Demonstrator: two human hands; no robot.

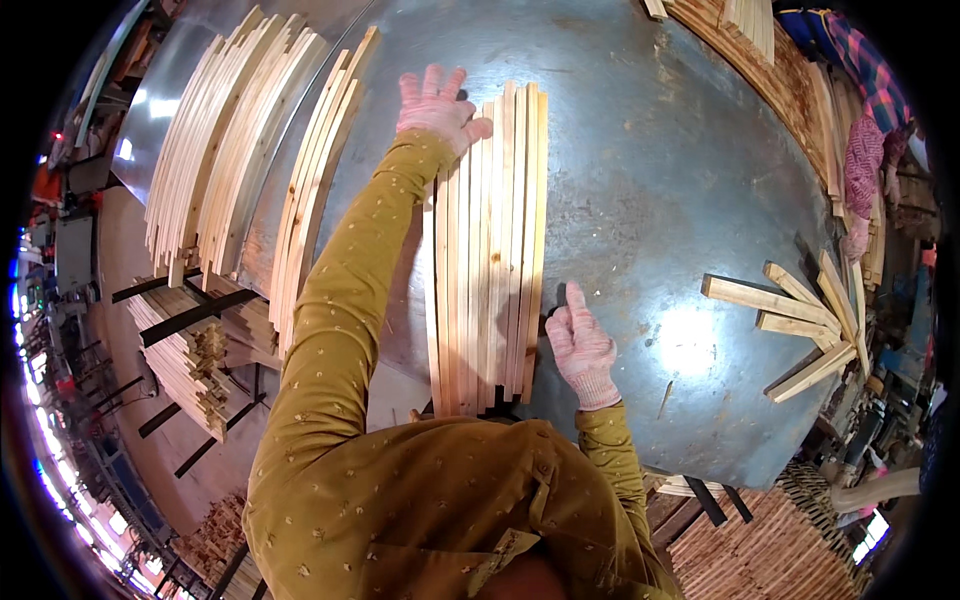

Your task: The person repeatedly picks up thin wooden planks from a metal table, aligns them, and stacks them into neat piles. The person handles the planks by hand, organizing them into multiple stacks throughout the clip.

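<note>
Several long, narrow wooden strips [492, 250] lie side by side on the metal table in front of me. My left hand [436, 108], in a pale pink glove, is stretched out at their far left end. Its fingers are spread, and the thumb lies at the tips of the strips. To the right of the strips, near their close end, is my right hand [581, 346] in a similar glove. One finger points forward, and nothing shows in that hand. Left of my arm lies a smaller group of strips [325, 170].
A wide stack of strips [235, 140] covers the table's far left. Short wood pieces [790, 310] lie scattered at the right edge of the metal table [650, 180], beside a co-worker's gloved hand [856, 235]. Piled lumber [760, 540] stands below right, more timber [190, 345] below left.
</note>
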